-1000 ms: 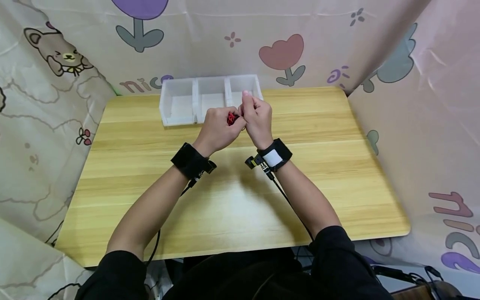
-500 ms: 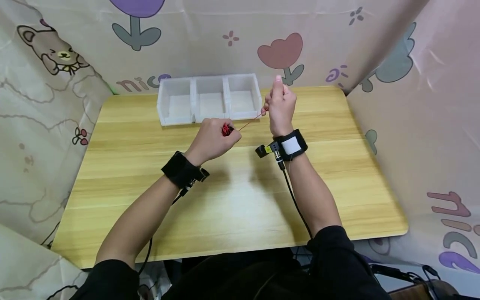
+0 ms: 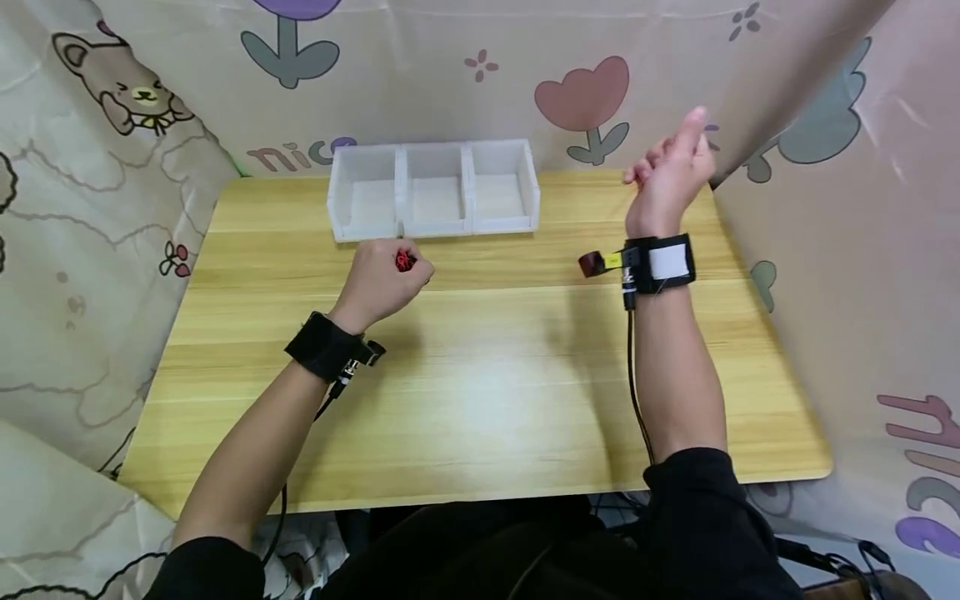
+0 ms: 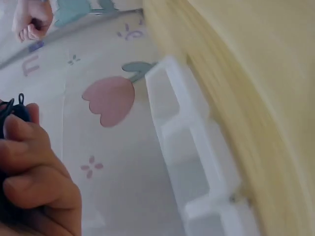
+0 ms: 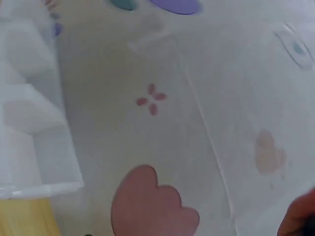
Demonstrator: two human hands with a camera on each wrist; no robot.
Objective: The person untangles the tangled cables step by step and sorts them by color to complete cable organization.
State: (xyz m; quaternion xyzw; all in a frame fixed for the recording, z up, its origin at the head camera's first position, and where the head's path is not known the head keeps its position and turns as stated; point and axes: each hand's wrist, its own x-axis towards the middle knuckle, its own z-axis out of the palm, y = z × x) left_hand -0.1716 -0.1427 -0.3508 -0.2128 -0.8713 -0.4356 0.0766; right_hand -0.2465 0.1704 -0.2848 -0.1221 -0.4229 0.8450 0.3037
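Note:
My left hand (image 3: 384, 279) is curled round a small bundle of red and black strands (image 3: 405, 261), held over the table in front of the white tray (image 3: 435, 231). In the left wrist view, its bent fingers (image 4: 42, 184) wrap the bundle, and dark thin loops (image 4: 20, 98) stick out above them. Far to the right, my right hand (image 3: 669, 179) is raised with its thumb up and fingers bent inward. I cannot tell whether a strand is still between those fingers. Only a finger edge (image 5: 298, 216) enters the right wrist view.
The white tray has three compartments and stands at the back of the wooden table (image 3: 495, 400). A printed curtain (image 3: 420, 75) hangs right behind the table and along both sides. A black cable (image 3: 636, 400) runs from each wrist camera band.
The hands have drawn apart: right hand up and to the right, left hand leftward with the bundle. A thin red strand stretched between them half a second ago no longer shows.

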